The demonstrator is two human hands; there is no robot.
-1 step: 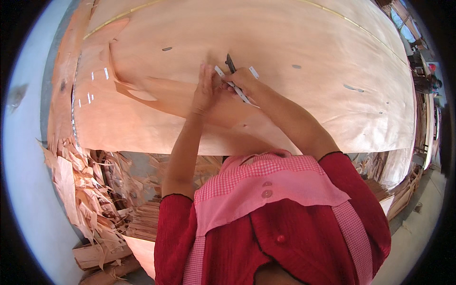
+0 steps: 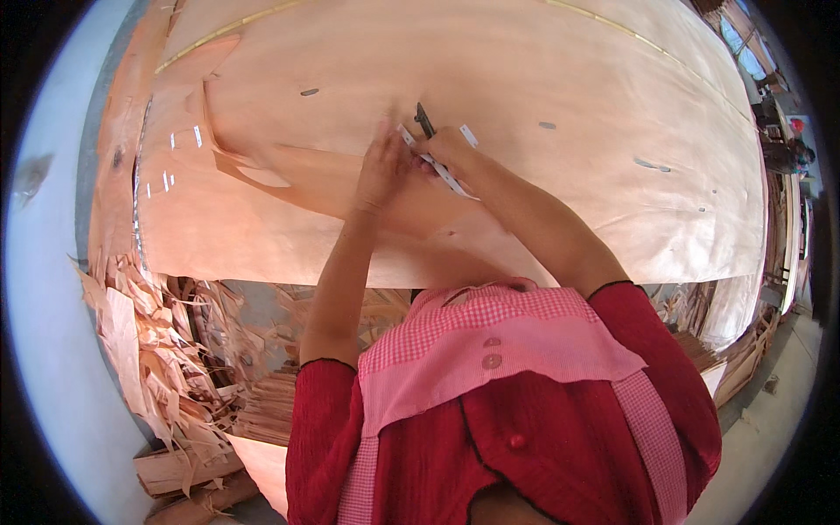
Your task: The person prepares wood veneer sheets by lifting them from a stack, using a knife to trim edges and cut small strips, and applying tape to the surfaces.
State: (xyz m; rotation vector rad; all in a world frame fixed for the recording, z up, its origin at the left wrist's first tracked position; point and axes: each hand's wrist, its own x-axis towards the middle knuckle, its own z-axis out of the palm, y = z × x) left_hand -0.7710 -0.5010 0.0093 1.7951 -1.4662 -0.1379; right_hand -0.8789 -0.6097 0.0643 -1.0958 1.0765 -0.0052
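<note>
A large tan wood veneer sheet [image 2: 595, 210] lies in front of me, with a torn, lifted flap [image 2: 297, 171] left of my hands. My right hand [image 2: 448, 149] is closed around a slim black tool [image 2: 425, 121] that looks like a utility knife; its upper end sticks up past my fist. A white strip of dotted tape [image 2: 451, 180] runs slantwise under and beside that hand. Close by on the left, my left hand [image 2: 379, 168] rests at the sheet with its fingers stretched out. What lies between the two hands is mostly hidden.
Short white tape pieces [image 2: 198, 136] stick to the sheet at the left, and another piece [image 2: 469, 136] is right of my fist. Dark oval marks [image 2: 547, 125] dot the surface. Veneer scraps [image 2: 157, 350] heap below the left edge. A person [image 2: 792, 157] is at the far right.
Almost nothing differs. My left hand's fingers have shifted slightly right, and the view has moved a little.
</note>
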